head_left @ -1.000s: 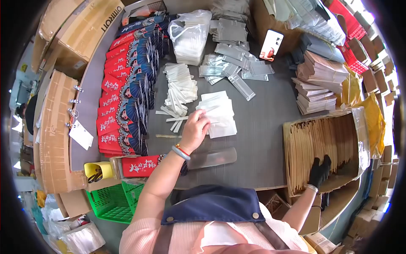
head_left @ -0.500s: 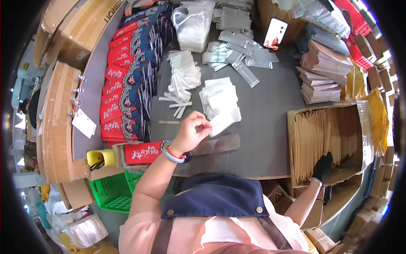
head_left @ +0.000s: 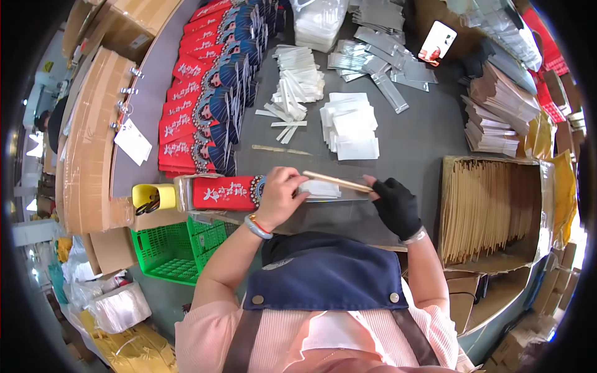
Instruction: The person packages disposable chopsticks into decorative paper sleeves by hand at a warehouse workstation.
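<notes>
My right hand (head_left: 397, 205), in a black fingerless glove, grips the right end of a pair of wooden chopsticks (head_left: 339, 181). The chopsticks slant over a folded white napkin (head_left: 321, 189) near the table's front edge. Closed fingers of my left hand (head_left: 281, 194) pinch at the napkin's left end, close to the chopsticks' other tip. Under the napkin there seems to be a clear sleeve, mostly hidden. Left of this hand lies a red printed packet (head_left: 224, 193) in a small carton. Beyond the hands sits a stack of white napkins (head_left: 349, 127).
An open carton of chopsticks (head_left: 488, 208) stands at right. Red packets (head_left: 186, 118) line the left side. White strips (head_left: 298, 78), clear sleeves (head_left: 379, 62) and a phone (head_left: 437, 42) lie farther back. A yellow cup (head_left: 153, 198) and green basket (head_left: 174, 252) are at left.
My right hand has come from the chopstick carton to the middle, bringing chopsticks. My left hand has drawn a napkin from the stack toward the front edge. The view has shifted.
</notes>
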The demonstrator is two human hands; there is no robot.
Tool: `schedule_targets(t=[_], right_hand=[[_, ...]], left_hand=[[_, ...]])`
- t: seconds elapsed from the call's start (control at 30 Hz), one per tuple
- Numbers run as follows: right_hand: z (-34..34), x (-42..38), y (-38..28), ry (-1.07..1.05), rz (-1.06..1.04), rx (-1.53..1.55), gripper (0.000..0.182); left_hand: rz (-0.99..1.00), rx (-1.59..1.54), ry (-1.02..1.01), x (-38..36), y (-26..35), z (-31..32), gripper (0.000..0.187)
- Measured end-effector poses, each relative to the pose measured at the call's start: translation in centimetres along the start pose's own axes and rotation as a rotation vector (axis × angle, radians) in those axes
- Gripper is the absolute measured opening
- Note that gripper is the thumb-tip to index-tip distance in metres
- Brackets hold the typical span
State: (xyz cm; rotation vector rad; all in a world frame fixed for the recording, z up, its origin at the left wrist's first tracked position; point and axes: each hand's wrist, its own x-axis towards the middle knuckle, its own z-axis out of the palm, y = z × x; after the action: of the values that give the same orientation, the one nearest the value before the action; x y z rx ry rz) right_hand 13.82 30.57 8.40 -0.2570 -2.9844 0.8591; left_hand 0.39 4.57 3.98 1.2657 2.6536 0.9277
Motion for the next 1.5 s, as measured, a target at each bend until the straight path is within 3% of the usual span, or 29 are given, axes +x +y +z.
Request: schedule_targets(t=[0.17,0.27,0.37,0.4,0.5,0.53,0.63,0.77,0.83,0.87,0.97,1.0,1.1,1.17,1.23,1.27,1.3,1.37,1.4,1.43,1.47,1.5], right_hand=[[4.3,1.9,1.5,-0.152,-0.131,-0.250,0.032],[4.5,2.6,0.6,-0.198,-0.101,-0.286,0.031],[8.6,3.8,0.0,-0.062,-0.322,-0.015,0.034],[8.4,4.0,-0.7,-0.053,-0.347,0.122,0.027],[6.7,3.2,2.4,0.105,-0.202,-0.035,0.020],[5.6,2.6,3.5,0.066,-0.083,-0.024,0.013],[7.5,3.0,1.1,0.032,0.066,0.294,0.012],[10.0,4.1,-4.4,-0.075,-0.135,0.736,0.034],[8.0,3.9,-2.7,-0.035,0.004,0.434,0.051],[6.4,4.0,-2.0,0.132,-0.215,0.009,0.058],[6.0,3.8,-1.4,-0.104,-0.304,-0.228,0.062],[5.9,3.7,-1.6,-0.074,-0.306,-0.209,0.060],[2.6,3.3,-2.1,0.039,-0.272,-0.050,0.061],[-0.2,3.1,-2.2,0.259,-0.253,-0.040,0.062],[-0.8,2.9,-1.2,0.212,-0.105,-0.061,0.063],[-0.6,2.6,-1.2,0.188,-0.106,-0.088,0.062],[-0.4,2.3,-1.2,0.169,-0.106,-0.118,0.062],[0.2,1.7,-1.3,0.122,-0.089,-0.151,0.062],[0.7,1.5,-1.5,0.093,-0.080,-0.154,0.062],[1.1,1.5,-1.6,0.065,-0.074,-0.158,0.062],[1.4,1.5,-1.8,0.055,-0.088,-0.165,0.062],[1.6,1.5,-1.9,0.046,-0.101,-0.173,0.063]], left_hand=[[-0.039,0.089,-0.104,-2.2,-1.9,-1.4,0.067],[-0.082,0.056,-0.113,-2.5,-2.2,-0.8,0.069],[-0.075,0.017,-0.140,-1.1,-0.5,0.2,0.070],[-0.021,0.078,-0.123,-0.8,0.1,0.6,0.073],[-0.036,0.079,-0.107,-0.5,0.0,0.7,0.078],[-0.029,0.077,-0.103,-0.7,-0.3,0.8,0.081],[-0.045,0.054,-0.187,-0.2,-0.3,1.1,0.085],[-0.040,0.059,-0.177,0.2,-0.3,1.3,0.082],[0.025,0.095,-0.219,1.0,-0.2,0.2,0.074],[0.046,0.103,-0.242,1.0,0.2,-0.2,0.070],[0.144,0.226,-0.517,2.2,1.3,-0.7,0.049],[0.173,0.272,-0.517,3.0,2.4,-1.7,0.031],[0.250,0.245,-0.439,5.3,3.1,-7.4,0.027],[0.276,0.169,-0.315,6.4,0.7,-10.5,0.026],[0.274,0.243,-0.086,7.5,-2.9,-13.1,0.029],[0.205,0.430,0.061,6.5,-3.8,-13.2,0.033],[0.139,0.613,0.213,5.6,-4.8,-12.5,0.037],[-0.153,0.249,0.221,2.3,-4.5,-7.1,0.050],[-0.167,0.147,0.249,0.4,-3.8,-3.8,0.063],[-0.165,0.189,0.247,-1.3,-3.6,-0.9,0.082],[-0.305,0.155,0.236,-2.5,-3.1,1.4,0.092],[-0.332,0.133,0.255,-2.9,-3.1,2.3,0.093]])
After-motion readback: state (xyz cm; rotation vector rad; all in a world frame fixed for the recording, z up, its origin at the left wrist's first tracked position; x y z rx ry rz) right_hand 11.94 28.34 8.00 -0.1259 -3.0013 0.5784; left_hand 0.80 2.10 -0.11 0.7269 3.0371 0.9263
